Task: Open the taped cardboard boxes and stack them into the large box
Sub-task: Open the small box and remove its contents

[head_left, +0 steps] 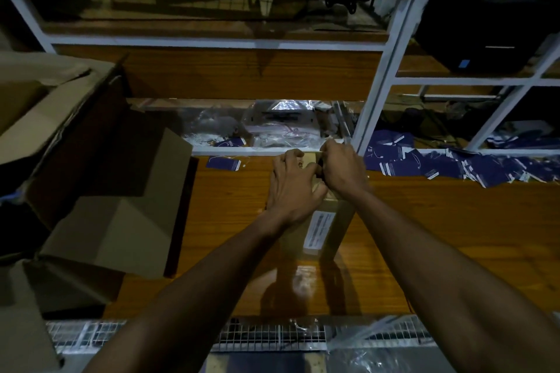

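A small taped cardboard box [325, 221] with a white label lies on the wooden table [424, 236], its long side pointing away from me. My left hand [292, 188] presses down on the box's far top. My right hand [342, 168] is at the box's far end, fingers pinched on a strip of tape [328, 142] pulled upward. The large open cardboard box [91, 191] stands at the left with its flaps spread, and its inside is mostly dark.
Several dark blue paper tags [439, 163] lie scattered along the table's far right edge. Clear plastic bags [272, 124] sit on the shelf behind. A white metal rack frame [391, 54] rises at the back right. A wire grid [272, 336] runs below the table's near edge.
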Tool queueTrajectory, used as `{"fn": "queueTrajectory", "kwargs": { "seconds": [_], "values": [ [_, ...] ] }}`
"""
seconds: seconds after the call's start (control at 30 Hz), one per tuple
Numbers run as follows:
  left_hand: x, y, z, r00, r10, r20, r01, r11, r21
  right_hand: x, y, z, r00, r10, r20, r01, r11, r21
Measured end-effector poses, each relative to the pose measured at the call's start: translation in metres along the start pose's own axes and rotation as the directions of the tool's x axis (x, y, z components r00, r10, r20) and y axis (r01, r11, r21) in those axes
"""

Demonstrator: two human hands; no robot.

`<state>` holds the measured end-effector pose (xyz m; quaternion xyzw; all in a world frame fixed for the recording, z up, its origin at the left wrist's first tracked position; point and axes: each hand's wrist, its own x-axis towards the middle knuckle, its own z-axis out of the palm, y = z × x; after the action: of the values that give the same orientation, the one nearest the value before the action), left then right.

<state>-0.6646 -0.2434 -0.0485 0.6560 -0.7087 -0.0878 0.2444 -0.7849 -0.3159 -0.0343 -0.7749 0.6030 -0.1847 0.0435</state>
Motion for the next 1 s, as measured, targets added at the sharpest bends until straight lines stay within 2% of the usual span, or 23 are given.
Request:
{"fn": "queueTrajectory", "kwargs": {
  "seconds": [0.13, 0.27, 0.33, 0.5, 0.57, 0.63, 0.67, 0.77, 0.83, 1.0],
  "values": [
    [-0.002, 0.004, -0.008, 1.000, -0.012, 0.027, 0.013, 0.999, -0.029, -0.001, 0.000, 0.002, 0.999, 0.019, -0.038, -0.018, 1.000, 0.015],
    [0.005, 0.007, -0.030, 0.999, 0.008, -0.045, -0.019, 0.973, -0.232, -0.002, 0.005, 0.002, 0.997, 0.033, -0.066, -0.035, 0.999, -0.029],
    [0.008, -0.002, -0.040, 0.996, -0.041, -0.085, 0.016, 0.961, -0.277, -0.002, 0.007, 0.002, 0.997, 0.039, -0.068, -0.041, 0.999, -0.023],
    [0.000, -0.030, -0.041, 0.967, -0.179, -0.183, 0.127, 0.956, -0.266, -0.001, 0.003, 0.005, 0.997, 0.009, -0.072, -0.012, 0.999, -0.034],
    [-0.004, -0.039, -0.037, 0.968, -0.188, -0.169, 0.161, 0.974, -0.161, -0.001, 0.002, 0.006, 0.997, 0.001, -0.072, -0.004, 0.999, -0.041],
    [-0.006, -0.047, -0.030, 0.977, -0.192, -0.098, 0.193, 0.981, 0.004, -0.002, 0.002, 0.006, 0.998, 0.005, -0.069, -0.007, 0.999, -0.036],
    [-0.007, -0.049, -0.027, 0.979, -0.197, -0.061, 0.199, 0.980, 0.032, -0.002, 0.003, 0.007, 0.997, 0.006, -0.071, -0.008, 1.000, -0.029],
    [-0.007, -0.042, -0.021, 0.977, -0.212, 0.025, 0.213, 0.967, -0.137, -0.003, 0.000, 0.007, 0.997, 0.012, -0.075, -0.015, 0.999, -0.034],
    [-0.005, -0.032, -0.018, 0.958, -0.272, 0.087, 0.286, 0.923, -0.257, -0.004, -0.003, 0.008, 0.998, 0.014, -0.069, -0.018, 0.998, -0.057],
    [-0.005, -0.016, -0.005, 0.909, -0.416, 0.023, 0.408, 0.878, -0.249, -0.008, -0.005, 0.005, 0.999, 0.018, 0.049, -0.016, 0.999, -0.040]
  ]
}}
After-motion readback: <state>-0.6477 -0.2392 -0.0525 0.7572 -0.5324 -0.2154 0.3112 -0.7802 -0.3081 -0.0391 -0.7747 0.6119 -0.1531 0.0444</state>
